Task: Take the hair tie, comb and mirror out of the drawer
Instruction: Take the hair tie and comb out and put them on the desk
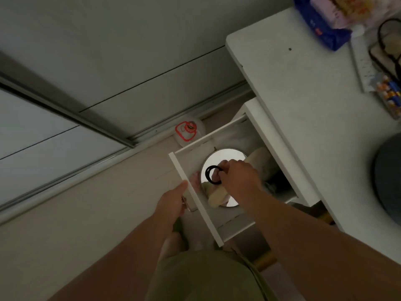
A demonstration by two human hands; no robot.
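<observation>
Two bare hands were busy at a white drawer that stood pulled out from a white desk. The left hand was at the front panel of the drawer, its fingers curled around the small metal handle on the outside, with the thumb lying along the top edge of the panel. The right hand reached down into the drawer and pinched a black hair tie between its fingertips. The hair tie hung in loops just above a round mirror that lay flat on the bottom of the drawer, near the front panel. The shiny glass showed a picture of the hand and arm above it. Deeper in the drawer, behind the right hand, sat something pale and soft, but it was too dark to tell what it was. I could not see a comb in the drawer. Outside the drawer, on the floor by the wall, lay a round white thing with red marks. On the desk, far behind the drawer, were a blue packet and a dark round thing at the edge
</observation>
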